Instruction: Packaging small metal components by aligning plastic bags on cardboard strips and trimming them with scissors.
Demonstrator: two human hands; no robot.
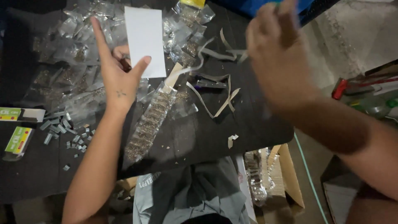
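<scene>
Nearest the camera, a grey shirt (pixel 195 195) fills the bottom edge, with an open cardboard box (pixel 286 178) of clear packets on the floor to its right. Above that lies the dark table (pixel 199 137), its near edge running across the lower half of the view; to the right the room shows a bare concrete floor (pixel 352 37) and a red-handled tool (pixel 340 88).

On the table's left, loose strips of staples (pixel 62 126) lie scattered beside two green and white small boxes (pixel 18 139). In the middle a long strip of clear packets (pixel 149 124) filled with small brownish bits lies with its long axis on a diagonal, the near end pointing down-left toward the table edge, the far end pointing up-right to a paper header. Curled paper strips (pixel 215 97) lie just right of it.

The left hand (pixel 118 81) rests over the table, fingers spread, index raised, thumb touching the lower edge of a white card (pixel 145 41) that stands upright with its long axis pointing away. The right hand (pixel 280 54) is raised and blurred; its fingers seem pinched on a thin paper strip (pixel 226 52), though I cannot tell for sure. A heap of clear packets (pixel 74 49) covers the far left of the table
</scene>
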